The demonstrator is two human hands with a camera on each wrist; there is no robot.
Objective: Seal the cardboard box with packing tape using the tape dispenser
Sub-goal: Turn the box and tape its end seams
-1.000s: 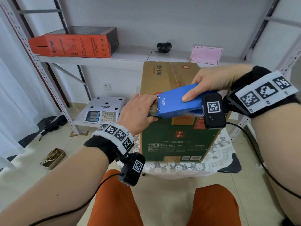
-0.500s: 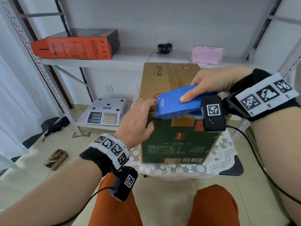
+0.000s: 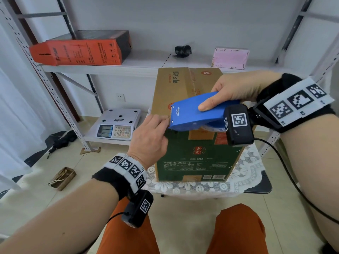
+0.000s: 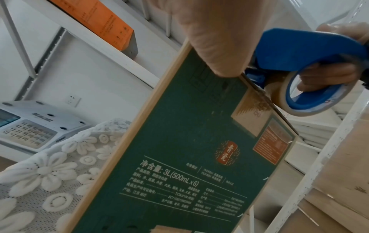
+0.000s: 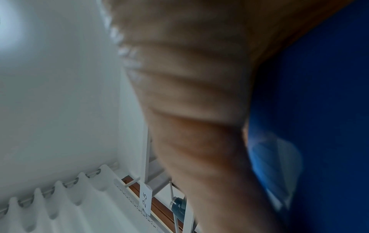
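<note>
A tall cardboard box (image 3: 183, 85), green on its near face (image 4: 179, 141), stands on a lace-covered stool. My right hand (image 3: 216, 96) grips the blue tape dispenser (image 3: 189, 110) above the box's near top edge, thumb along its side. The tape roll (image 4: 283, 94) sits in the dispenser (image 4: 299, 50), with my right fingers (image 4: 327, 74) through its handle. My left hand (image 3: 166, 119) has curled fingers and pinches at the dispenser's front mouth, where the tape comes out. The tape end itself is hard to see. The right wrist view is blurred, filled by my hand (image 5: 199, 94) and blue plastic (image 5: 319, 94).
A white lace cloth (image 3: 244, 173) covers the stool. On the metal rack behind lie an orange box (image 3: 80, 52), a black object (image 3: 182, 50) and a pink box (image 3: 230, 58). An electronic scale (image 3: 117, 126) sits on the low shelf at left. A small brown box (image 3: 62, 178) lies on the floor.
My left hand let go of the dispenser's front, drew back a little, and now pinches at its mouth with curled fingers. The right hand and dispenser have barely moved.
</note>
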